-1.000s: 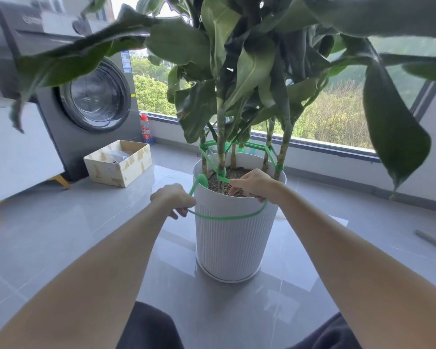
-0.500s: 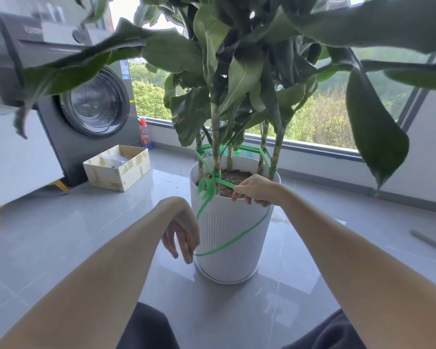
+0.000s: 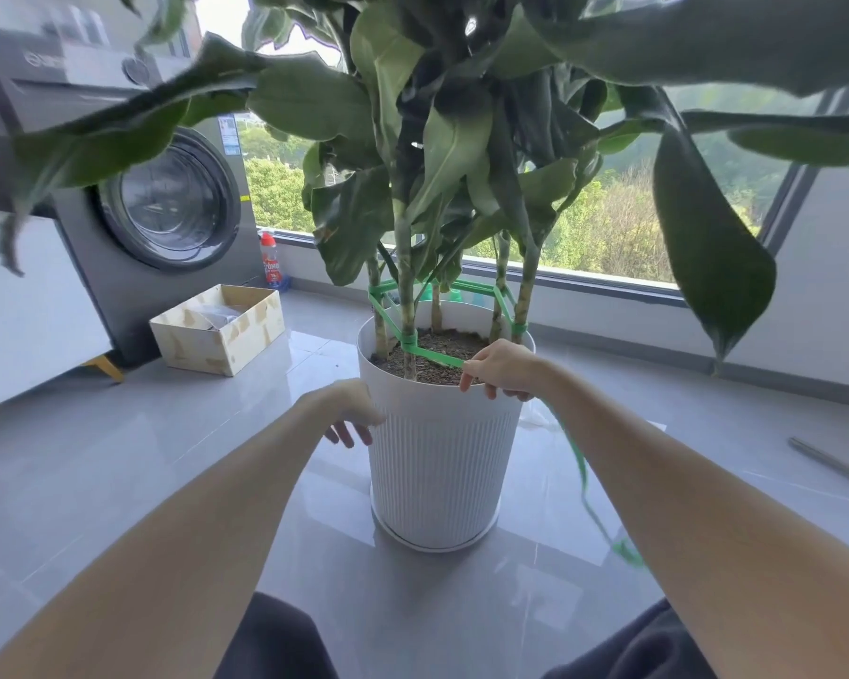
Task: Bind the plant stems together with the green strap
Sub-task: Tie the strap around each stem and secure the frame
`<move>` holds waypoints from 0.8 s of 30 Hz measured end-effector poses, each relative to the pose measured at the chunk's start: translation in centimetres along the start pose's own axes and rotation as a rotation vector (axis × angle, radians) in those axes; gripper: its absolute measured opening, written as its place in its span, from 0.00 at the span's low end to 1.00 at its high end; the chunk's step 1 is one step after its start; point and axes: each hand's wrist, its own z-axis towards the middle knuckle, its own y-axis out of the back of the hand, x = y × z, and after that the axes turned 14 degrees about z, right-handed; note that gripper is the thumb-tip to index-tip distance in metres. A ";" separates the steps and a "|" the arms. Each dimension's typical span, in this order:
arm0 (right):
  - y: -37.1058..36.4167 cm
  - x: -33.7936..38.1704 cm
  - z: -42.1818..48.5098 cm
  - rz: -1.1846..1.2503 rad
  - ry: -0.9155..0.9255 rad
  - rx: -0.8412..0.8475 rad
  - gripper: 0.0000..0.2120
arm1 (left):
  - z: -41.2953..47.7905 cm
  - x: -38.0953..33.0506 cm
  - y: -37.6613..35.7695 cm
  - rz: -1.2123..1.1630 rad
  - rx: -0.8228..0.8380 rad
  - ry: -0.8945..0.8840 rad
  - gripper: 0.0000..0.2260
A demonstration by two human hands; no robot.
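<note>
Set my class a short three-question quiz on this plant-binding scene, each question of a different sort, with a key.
1. True or false: the green strap loops round several plant stems.
2. Short answer: what does the left hand hold?
3. Choose one: where does the right hand pinch the strap? A, at the rim of the white pot; B, down on the floor; C, up among the leaves.

Key: 1 true. 2 nothing that can be seen; its fingers hang beside the pot's wall. 3 A.
</note>
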 end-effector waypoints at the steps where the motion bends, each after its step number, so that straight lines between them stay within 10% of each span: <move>1: 0.1 -0.1 0.1 -0.009 0.001 -0.009 0.17 | 0.3 0.0 0.0 -0.034 -0.076 -0.003 0.08; 9: 0.9 -2.2 1.2 -0.076 0.064 -0.178 0.20 | 2.3 -1.5 0.9 -0.336 -0.603 0.020 0.10; 24: 1.6 -3.5 1.9 -0.122 0.041 -0.234 0.17 | 3.3 -2.2 0.5 -0.743 -0.550 -0.092 0.16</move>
